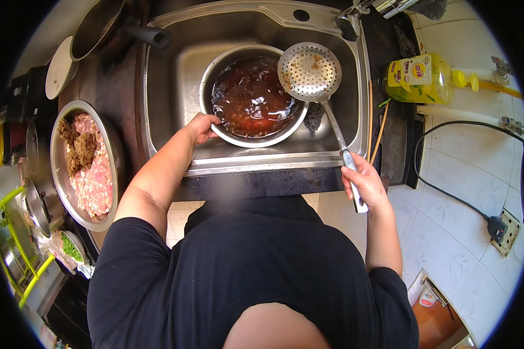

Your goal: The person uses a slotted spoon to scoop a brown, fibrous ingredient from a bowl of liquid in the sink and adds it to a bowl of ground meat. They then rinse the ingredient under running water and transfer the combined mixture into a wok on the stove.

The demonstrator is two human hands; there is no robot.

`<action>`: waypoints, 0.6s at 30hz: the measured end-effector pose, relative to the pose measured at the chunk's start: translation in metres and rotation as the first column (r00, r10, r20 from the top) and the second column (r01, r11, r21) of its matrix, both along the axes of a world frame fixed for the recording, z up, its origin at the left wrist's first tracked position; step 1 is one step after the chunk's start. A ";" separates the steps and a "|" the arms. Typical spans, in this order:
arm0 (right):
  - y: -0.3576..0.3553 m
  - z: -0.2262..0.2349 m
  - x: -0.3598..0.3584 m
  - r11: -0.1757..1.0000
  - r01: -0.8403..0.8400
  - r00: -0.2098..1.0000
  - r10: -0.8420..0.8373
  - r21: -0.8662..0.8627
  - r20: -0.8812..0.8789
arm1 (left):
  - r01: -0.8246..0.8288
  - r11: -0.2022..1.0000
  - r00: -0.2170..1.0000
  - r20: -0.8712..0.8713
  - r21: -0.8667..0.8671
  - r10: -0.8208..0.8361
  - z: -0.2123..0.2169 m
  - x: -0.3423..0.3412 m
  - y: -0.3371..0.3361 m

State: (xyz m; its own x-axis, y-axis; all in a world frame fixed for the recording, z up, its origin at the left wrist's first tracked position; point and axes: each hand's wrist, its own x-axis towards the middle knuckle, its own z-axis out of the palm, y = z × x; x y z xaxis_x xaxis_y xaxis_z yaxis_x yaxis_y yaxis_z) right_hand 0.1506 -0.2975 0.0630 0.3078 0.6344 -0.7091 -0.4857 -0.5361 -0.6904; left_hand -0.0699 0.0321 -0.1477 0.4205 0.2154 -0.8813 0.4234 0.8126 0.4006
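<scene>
A round silver metal basin [256, 142] of reddish-brown liquid [244, 93] (glossy with reflections) sits in a steel sink [177, 70]; a perforated silver skimmer [310, 71] slants over its right rim.

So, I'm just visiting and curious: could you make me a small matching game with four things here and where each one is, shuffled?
Things:
1. Perforated skimmer
2. Metal basin
3. Metal bowl
4. Yellow-labelled bottle

Places:
A. To the left of the sink, filled with pink mince and brown clumps
B. By its handle in the right hand
C. To the right of the sink
D. Inside the sink, with the left hand at its rim

Pairs: 1-B, 2-D, 3-A, 4-C
</scene>
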 end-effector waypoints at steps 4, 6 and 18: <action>-0.006 0.003 -0.007 1.000 0.017 0.999 -0.016 -0.015 0.039 | 0.012 0.993 1.000 -0.017 0.114 -0.010 0.007 0.002 -0.002; -0.011 0.007 -0.009 0.999 0.031 0.997 -0.030 -0.013 0.067 | -0.011 0.992 0.999 -0.042 0.125 0.016 -0.004 -0.002 0.000; 0.031 -0.035 0.021 0.981 -0.190 0.933 0.190 -0.029 0.305 | 0.011 0.997 0.998 -0.062 0.081 -0.006 0.004 -0.016 0.008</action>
State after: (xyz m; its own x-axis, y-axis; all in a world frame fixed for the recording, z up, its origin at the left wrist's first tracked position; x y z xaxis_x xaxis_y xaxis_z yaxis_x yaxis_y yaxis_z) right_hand 0.1715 -0.2660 0.0276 0.3832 0.7025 -0.5997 -0.1408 -0.5972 -0.7896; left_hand -0.0859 0.0403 -0.1434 0.3682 0.2841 -0.8853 0.4563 0.7744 0.4383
